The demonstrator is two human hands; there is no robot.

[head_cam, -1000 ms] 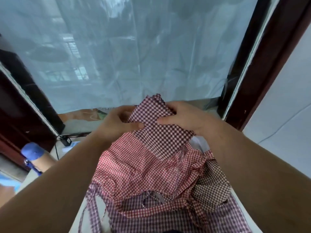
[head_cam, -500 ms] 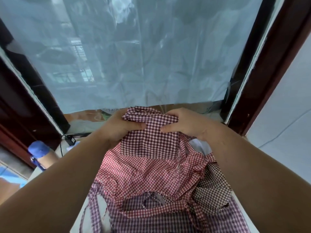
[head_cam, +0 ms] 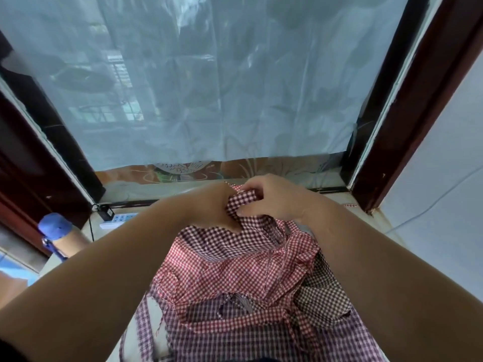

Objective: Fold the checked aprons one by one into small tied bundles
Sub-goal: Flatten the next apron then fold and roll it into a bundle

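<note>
Step in hand, as I judge it: rolling the folded apron tight. My left hand and right hand both pinch its far edge, fingers curled. It lies under my fingers, atop the pile. The next move calls for finding a strap to tie it.

At frame centre, a dark checked apron is gripped by left hand and right hand above a checked heap.
</note>
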